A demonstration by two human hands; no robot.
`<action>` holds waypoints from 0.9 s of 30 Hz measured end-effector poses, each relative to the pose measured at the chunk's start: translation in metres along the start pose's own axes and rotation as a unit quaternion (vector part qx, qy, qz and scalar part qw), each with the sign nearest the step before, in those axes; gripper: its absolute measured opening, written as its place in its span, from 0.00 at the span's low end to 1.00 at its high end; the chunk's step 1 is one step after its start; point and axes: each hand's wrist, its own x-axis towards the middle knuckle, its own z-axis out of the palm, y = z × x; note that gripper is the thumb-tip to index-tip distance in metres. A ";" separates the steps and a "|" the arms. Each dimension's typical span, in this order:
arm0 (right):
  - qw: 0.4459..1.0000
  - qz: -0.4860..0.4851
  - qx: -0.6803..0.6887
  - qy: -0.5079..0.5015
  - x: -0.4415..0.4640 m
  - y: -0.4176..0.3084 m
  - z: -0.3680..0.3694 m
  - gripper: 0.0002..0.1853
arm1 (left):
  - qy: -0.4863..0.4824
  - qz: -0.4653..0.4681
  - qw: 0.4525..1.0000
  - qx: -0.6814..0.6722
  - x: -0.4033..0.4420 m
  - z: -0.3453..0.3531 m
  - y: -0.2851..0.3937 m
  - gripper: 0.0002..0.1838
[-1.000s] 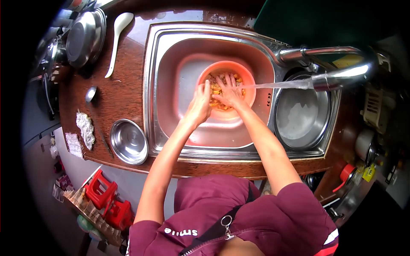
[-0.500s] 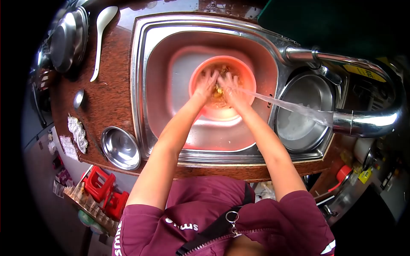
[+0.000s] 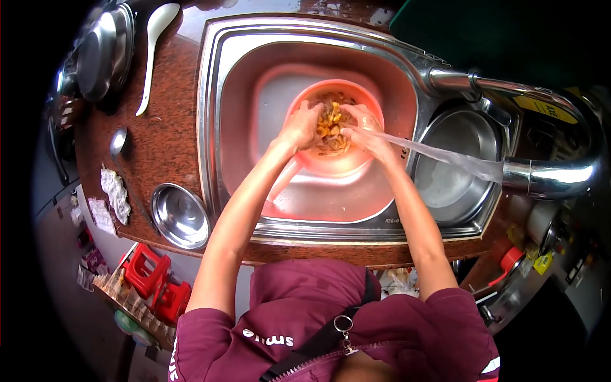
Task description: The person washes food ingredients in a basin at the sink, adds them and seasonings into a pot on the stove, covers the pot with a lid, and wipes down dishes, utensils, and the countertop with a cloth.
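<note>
Both of my hands are inside a pink plastic bowl, which stands in the metal sink. In it lies a wet pile of yellow-orange and brownish food pieces, some of them thin strands. From the left, my left hand curls its fingers into the pile. My right hand cups the other side, thumb towards the middle. Some fingertips are hidden among the pieces. A stream of water runs from the faucet onto my right hand.
Right of the bowl, a large metal pan sits on the sink's side. On the counter to the left are a white ladle, a metal spoon, crumpled white cloth or paper and a metal bowl. Red stools stand below.
My hands have moved apart from flat, spread positions over the food to its two sides, with fingers curling in. More of the yellow pieces shows between them. Water still runs.
</note>
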 end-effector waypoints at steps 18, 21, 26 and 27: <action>0.944 0.042 -0.328 0.003 0.019 0.071 0.086 0.45 | -0.042 -0.121 0.941 0.315 0.034 0.105 -0.024 0.34; 0.963 0.033 -0.265 0.039 0.030 0.107 0.100 0.46 | -0.047 -0.122 0.944 0.303 0.038 0.104 -0.026 0.34; 0.944 0.075 -0.323 -0.004 0.022 0.078 0.087 0.47 | -0.052 -0.093 0.952 0.286 0.024 0.070 -0.010 0.34; 0.940 0.096 -0.328 -0.021 0.015 0.048 0.071 0.47 | -0.069 -0.095 0.959 0.257 0.021 0.061 -0.005 0.34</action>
